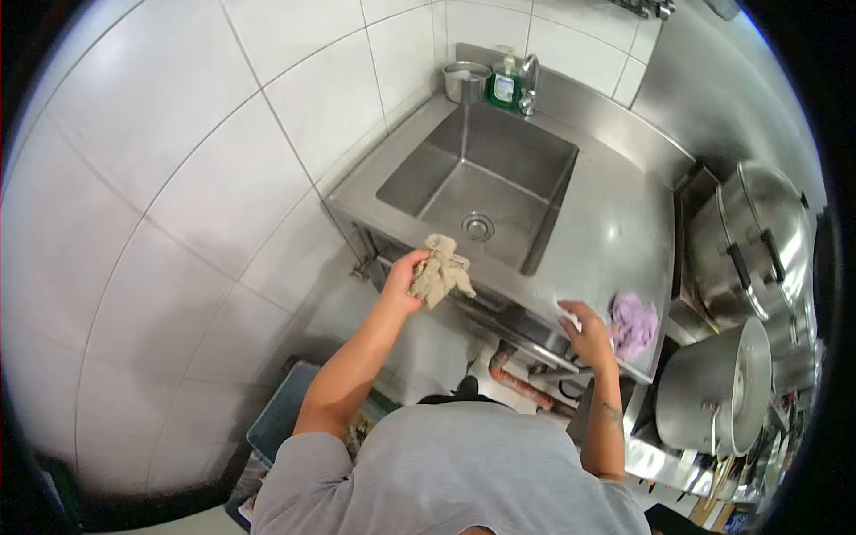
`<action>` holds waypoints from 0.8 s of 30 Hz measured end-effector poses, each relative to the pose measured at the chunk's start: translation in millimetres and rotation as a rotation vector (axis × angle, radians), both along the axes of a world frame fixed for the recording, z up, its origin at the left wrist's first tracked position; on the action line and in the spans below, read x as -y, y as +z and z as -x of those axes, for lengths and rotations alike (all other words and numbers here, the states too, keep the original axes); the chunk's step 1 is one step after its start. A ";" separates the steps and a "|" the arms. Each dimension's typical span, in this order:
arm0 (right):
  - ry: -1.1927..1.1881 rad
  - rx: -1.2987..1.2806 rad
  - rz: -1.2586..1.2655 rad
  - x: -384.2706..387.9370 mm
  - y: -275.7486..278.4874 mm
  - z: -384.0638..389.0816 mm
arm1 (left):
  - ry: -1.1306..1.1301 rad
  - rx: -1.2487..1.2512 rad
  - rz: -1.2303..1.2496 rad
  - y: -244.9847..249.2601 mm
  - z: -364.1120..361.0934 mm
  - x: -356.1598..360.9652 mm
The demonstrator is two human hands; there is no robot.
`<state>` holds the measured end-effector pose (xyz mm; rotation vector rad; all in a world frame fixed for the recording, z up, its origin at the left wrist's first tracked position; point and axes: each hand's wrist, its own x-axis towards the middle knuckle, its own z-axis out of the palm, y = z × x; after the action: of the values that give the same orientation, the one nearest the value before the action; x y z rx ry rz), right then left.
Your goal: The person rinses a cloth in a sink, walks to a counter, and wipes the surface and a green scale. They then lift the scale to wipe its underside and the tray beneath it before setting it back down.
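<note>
A crumpled beige cloth [440,275] is bunched in my left hand [406,281], in front of the sink's near edge. My right hand [586,335] is held over the front edge of the steel counter [615,214], its fingers apart and nothing in them. Just right of that hand, a crumpled lilac cloth [634,325] lies on the counter's near right corner. Behind my left hand is the steel sink [513,160], with a round drain [477,226] in its floor.
A metal container [466,82], a green soap bottle [505,82] and a tap [530,85] stand behind the sink. Large pots [753,245] and another pot [704,392] crowd the right side. Below are an orange-brown pipe [517,385] and a grey-blue bin [287,410]. A tiled wall [178,160] rises left.
</note>
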<state>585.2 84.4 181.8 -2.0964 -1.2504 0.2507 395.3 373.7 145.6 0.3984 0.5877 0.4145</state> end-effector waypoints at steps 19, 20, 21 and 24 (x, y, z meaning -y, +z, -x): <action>-0.291 0.056 -0.272 -464.2 -27.1 -289.1 | -0.123 -0.172 -1.442 117.5 -422.1 -423.4; -0.337 0.096 -0.275 -476.6 -35.7 -306.3 | -0.102 -0.318 -1.718 104.3 -443.3 -436.2; -0.377 0.093 -0.289 -486.8 -36.4 -315.6 | -0.078 -0.471 -1.992 91.5 -457.8 -444.7; -0.468 0.116 -0.323 -518.4 -42.4 -332.4 | -0.666 -0.655 -2.207 75.5 -475.3 -450.9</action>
<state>917.6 602.7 139.4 -2.0635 -0.7651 -0.2681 870.6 824.6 221.1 2.8260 0.3298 0.0916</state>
